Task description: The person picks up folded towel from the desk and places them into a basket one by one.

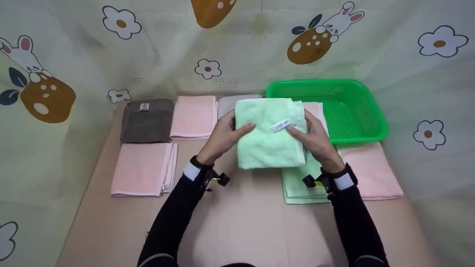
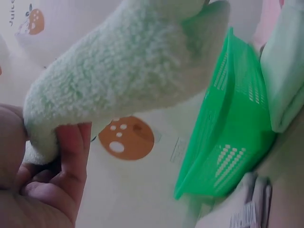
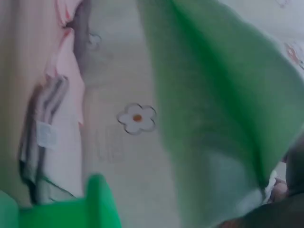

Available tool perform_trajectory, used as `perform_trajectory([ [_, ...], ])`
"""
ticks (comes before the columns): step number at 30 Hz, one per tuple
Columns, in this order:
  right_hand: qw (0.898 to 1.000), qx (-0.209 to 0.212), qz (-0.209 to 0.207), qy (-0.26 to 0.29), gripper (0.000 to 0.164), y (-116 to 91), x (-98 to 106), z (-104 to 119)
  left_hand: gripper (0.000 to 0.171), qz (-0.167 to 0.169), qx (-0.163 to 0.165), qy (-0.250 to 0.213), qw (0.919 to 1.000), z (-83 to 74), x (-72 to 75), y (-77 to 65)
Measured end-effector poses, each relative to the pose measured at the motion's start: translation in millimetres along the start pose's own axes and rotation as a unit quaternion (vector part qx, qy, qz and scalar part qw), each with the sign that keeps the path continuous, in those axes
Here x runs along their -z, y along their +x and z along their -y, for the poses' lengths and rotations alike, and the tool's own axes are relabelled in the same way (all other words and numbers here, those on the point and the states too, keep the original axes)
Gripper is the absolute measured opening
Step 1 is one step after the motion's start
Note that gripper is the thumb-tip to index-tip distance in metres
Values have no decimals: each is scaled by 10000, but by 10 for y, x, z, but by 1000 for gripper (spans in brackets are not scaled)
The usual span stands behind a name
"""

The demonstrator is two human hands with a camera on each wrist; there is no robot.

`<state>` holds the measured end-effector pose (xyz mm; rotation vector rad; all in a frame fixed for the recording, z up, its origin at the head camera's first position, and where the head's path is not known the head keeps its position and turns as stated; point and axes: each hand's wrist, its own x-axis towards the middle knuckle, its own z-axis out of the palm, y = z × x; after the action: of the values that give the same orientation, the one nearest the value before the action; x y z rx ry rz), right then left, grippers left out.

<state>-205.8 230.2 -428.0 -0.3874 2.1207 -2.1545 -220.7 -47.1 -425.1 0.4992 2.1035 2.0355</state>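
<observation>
A folded light-green towel [image 1: 267,148] with a white tag is held up above the table in the head view. My left hand [image 1: 225,135] grips its left edge, thumb on the front face and fingers behind. On the opposite edge my right hand [image 1: 317,141] pinches it the same way, thumb beside the tag. The left wrist view shows the fluffy towel [image 2: 114,71] between the thumb and fingers of the left hand [image 2: 57,185]. In the right wrist view the towel [image 3: 204,95] hangs blurred, and most of that hand is hidden.
A green plastic basket [image 1: 382,126] stands at the back right. Folded towels lie around: dark grey [image 1: 148,122], pink [image 1: 193,116] and lilac-grey [image 1: 237,101] at the back, pink [image 1: 141,168] at left, green [image 1: 302,187] and pink [image 1: 373,170] at right. A patterned curtain [image 1: 167,48] closes the back.
</observation>
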Motion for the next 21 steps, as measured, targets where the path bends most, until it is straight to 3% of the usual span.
perform_trajectory([
  [5, 9999, -129, 50, 54, 64, 105, 332, 146, 64, -234, 118, -212, 9994, -88, -220, 335],
  [8, 9997, -215, -68, -42, 66, 181, 509, 218, 62, -382, -89, -57, 9992, -87, -351, 552],
  [11, 9989, -257, -292, -256, 65, 254, 670, 258, 52, -546, -620, 800, 9934, -60, -493, 749],
  [14, 9964, -255, -562, -574, 64, 314, 805, 237, 29, -500, -1088, 1996, 9725, -32, -634, 934],
  [16, 9935, -270, -749, -818, 65, 356, 881, 204, 21, -346, -1100, 2516, 9609, -22, -708, 1027],
  [21, 9818, -548, -1021, -1502, 67, 484, 1025, 167, 35, 216, -547, 2726, 9603, 1, -809, 1183],
])
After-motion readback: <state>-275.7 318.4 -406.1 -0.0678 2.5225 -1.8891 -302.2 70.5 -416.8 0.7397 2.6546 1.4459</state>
